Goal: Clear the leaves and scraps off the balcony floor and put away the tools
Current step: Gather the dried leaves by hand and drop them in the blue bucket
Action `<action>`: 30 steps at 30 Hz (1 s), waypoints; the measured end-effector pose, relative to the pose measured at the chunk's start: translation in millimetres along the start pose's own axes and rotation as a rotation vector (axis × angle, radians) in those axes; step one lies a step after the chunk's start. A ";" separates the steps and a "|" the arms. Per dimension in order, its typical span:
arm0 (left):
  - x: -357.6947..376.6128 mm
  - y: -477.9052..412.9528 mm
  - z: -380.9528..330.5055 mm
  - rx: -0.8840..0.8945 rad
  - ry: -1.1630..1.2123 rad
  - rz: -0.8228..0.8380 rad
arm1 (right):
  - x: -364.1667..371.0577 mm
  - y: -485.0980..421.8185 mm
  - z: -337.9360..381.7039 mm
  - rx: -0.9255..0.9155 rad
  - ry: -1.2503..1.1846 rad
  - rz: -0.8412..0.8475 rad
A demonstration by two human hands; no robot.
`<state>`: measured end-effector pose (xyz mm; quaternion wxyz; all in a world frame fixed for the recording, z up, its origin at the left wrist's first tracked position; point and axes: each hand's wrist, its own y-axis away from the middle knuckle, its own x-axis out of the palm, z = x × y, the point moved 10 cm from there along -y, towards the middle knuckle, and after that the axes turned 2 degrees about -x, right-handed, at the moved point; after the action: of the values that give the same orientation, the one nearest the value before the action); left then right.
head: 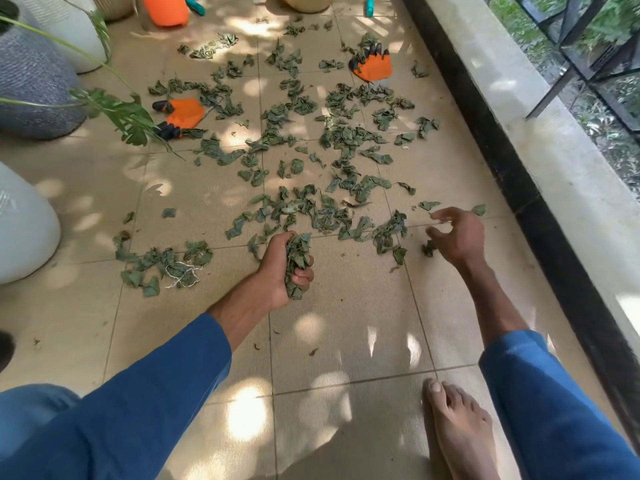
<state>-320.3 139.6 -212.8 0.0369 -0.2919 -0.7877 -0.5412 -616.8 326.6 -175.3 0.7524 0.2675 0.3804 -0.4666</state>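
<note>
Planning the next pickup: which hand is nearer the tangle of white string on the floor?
Left. The left hand, closed on a bunch of leaves, is just right of the white string; the right hand is open, farther right.

green leaf scraps [311, 140] strewn, orange gloves [185, 114] among them

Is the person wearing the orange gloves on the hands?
No, both orange gloves lie on the floor among leaves, and the left hand and right hand are bare.

Orange container [165, 10] cut off above
</note>
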 end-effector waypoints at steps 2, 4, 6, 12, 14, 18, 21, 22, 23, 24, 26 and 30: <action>-3.3 0.2 -0.5 0.005 0.012 -0.007 | 30.1 -2.1 -19.4 0.004 0.152 0.137; -5.3 0.6 0.2 0.003 0.011 -0.007 | 51.5 9.0 -33.7 0.000 0.188 0.170; -5.9 2.0 0.0 0.004 -0.002 -0.010 | 47.4 26.2 -31.6 -0.021 0.147 0.070; -11.5 7.0 -2.6 0.035 -0.098 -0.054 | 24.1 60.2 9.3 0.051 -0.247 0.048; -11.2 9.4 -2.3 0.045 -0.130 -0.069 | 18.7 79.7 68.1 -0.081 -0.428 0.130; -5.2 17.7 -6.2 0.085 -0.179 -0.076 | 39.3 137.2 189.1 -0.395 -0.593 0.394; -7.8 21.6 -11.0 0.099 -0.183 -0.109 | 58.0 156.5 212.8 -0.407 -0.566 0.345; -9.9 22.7 -12.1 0.098 -0.195 -0.124 | 60.4 159.2 213.3 -0.384 -0.568 0.311; -10.7 23.6 -12.5 0.095 -0.212 -0.131 | 61.4 161.9 213.2 -0.363 -0.565 0.280; -11.0 24.5 -12.2 0.088 -0.225 -0.131 | 62.2 164.4 213.3 -0.346 -0.552 0.256; -11.0 27.8 -10.4 0.065 -0.244 -0.126 | 64.9 167.8 212.6 -0.322 -0.520 0.234; -13.8 29.2 -10.4 0.059 -0.307 -0.149 | 60.5 172.7 215.6 -0.354 -0.421 0.170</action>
<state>-297.0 131.8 -189.4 -0.1156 -0.3109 -0.8190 -0.4682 -374.1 206.0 -94.5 0.8862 0.0604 0.2677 -0.3733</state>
